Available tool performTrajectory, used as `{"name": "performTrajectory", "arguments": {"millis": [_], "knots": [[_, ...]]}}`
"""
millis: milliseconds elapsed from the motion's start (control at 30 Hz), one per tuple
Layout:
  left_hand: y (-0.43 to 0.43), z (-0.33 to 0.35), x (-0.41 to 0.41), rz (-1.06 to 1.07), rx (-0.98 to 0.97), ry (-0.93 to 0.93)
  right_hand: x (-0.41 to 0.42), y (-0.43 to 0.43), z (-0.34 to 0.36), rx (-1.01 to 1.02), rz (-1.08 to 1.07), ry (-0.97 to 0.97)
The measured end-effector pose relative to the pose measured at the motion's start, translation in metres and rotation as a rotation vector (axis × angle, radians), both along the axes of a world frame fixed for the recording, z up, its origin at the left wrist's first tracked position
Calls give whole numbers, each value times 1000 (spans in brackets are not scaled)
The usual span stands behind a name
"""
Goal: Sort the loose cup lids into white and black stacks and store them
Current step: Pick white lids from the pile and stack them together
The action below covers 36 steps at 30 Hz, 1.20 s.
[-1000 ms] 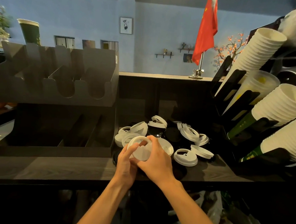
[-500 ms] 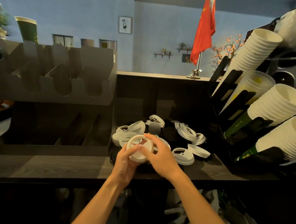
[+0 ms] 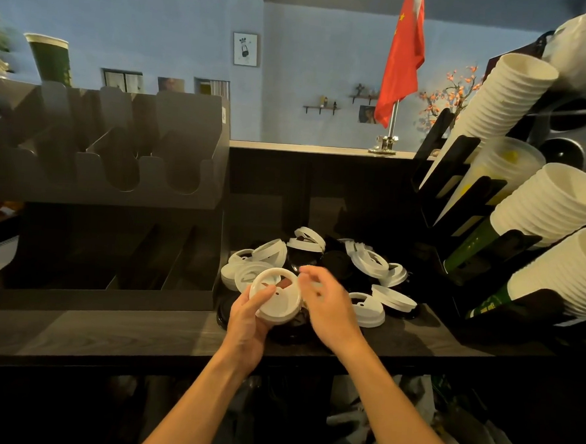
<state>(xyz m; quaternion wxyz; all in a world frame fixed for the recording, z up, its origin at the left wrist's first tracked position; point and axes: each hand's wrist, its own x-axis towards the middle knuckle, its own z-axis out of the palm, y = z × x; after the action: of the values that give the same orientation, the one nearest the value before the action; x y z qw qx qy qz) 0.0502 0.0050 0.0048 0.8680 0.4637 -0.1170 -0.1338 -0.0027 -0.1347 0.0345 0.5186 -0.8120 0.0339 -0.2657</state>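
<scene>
White lid [image 3: 276,298] sits in our left hand [image 3: 247,322], right of the dark organizer [image 3: 116,176] that stands well apart from the grip on the counter [image 3: 106,334]. We pinch the lid with the thumb laid over its near face and the fingers curled underneath. It is tilted towards us and lifted clear of the counter. We cannot tell whether more than one lid is nested there. Just right of it is our right hand [image 3: 331,306], blurred, fingers loosely spread and holding nothing. Its fingertips are close to the lid's far rim, but we cannot tell if they touch. Behind and to the right of both hands lies the loose pile [image 3: 368,264], with white lids mixed among black lids [image 3: 337,264]. Farther right, two white ones [image 3: 395,298] lie near the counter's edge. Well beyond them, stacked paper cups [image 3: 543,202] lean out of a rack.
</scene>
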Motion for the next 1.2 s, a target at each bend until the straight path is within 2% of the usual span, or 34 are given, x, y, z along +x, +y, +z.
{"name": "performTrajectory", "arguments": {"millis": [67,100,200,267,633,800,900,967,1067,1133,1200], "knots": [[-2,-1,2,51,0,7,2,-12,4,-112,-223,-56],[-3,0,2,68,-5,16,3,-19,5,-220,-287,-25],[-6,-2,4,111,-4,61,5,-26,3,-618,-202,294],[-6,-3,6,115,0,74,8,-26,-4,-717,-153,391],[-6,-3,5,100,31,63,16,-34,-6,-415,-197,297],[-7,-5,6,138,80,17,12,-38,0,-233,-213,130],[-9,-4,4,166,79,-6,6,-34,8,1,-166,-25],[-10,-2,4,183,63,-12,1,-25,13,237,-81,-102],[-10,4,1,181,47,-49,1,-15,12,518,103,-100],[-8,9,0,157,32,-79,2,-8,10,530,167,-48],[-6,14,-2,145,18,-95,3,0,8,465,130,-33]]}}
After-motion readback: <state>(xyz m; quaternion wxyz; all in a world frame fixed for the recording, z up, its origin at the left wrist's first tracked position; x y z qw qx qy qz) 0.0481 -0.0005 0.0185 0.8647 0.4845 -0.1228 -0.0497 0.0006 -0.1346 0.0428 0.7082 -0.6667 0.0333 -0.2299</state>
